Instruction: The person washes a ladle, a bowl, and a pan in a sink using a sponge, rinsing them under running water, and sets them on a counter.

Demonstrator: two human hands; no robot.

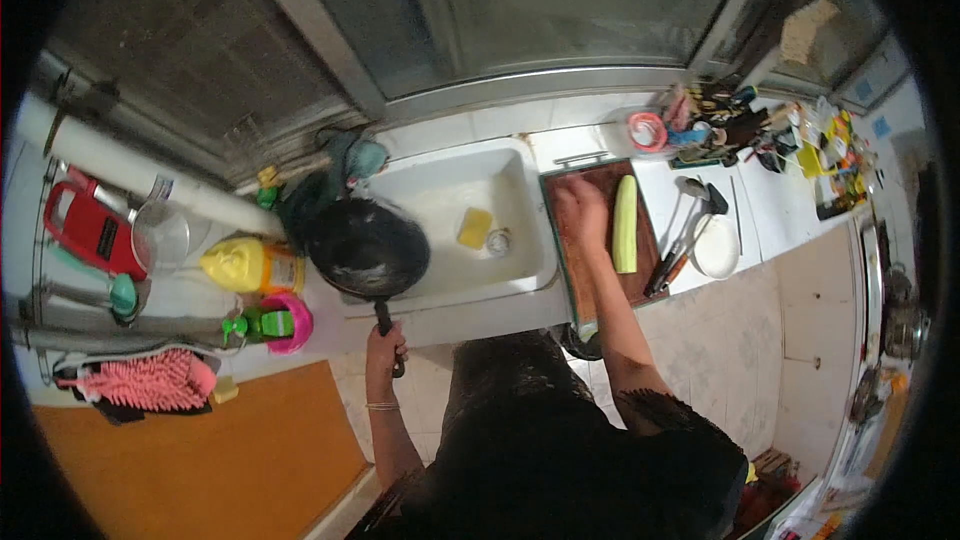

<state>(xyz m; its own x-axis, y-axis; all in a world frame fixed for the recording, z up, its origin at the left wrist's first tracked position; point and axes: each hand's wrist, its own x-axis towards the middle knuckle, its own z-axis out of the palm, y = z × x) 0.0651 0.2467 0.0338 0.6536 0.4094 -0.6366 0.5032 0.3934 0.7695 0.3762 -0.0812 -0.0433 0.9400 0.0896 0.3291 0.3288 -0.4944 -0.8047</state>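
My left hand (386, 351) grips the handle of a black wok (367, 249), which is over the left end of the white sink (442, 292). A yellow sponge (475, 228) lies in the basin beside the metal drain strainer (498, 241). Blurred, my right hand (581, 208) is over the left part of a brown cutting board (577, 270) with a green rim; whether it touches the board or holds anything cannot be told. Just right of that hand, a pale green peeled vegetable (625, 225), cut flat at its near end, lies lengthwise on the board.
Right of the board are a ladle (686, 202), a black spatula (717, 199) and a white bowl (716, 246). A yellow jug (236, 265), a pink container (298, 322) with a green bottle and a dark green cloth (319, 172) stand or lie left of the sink.
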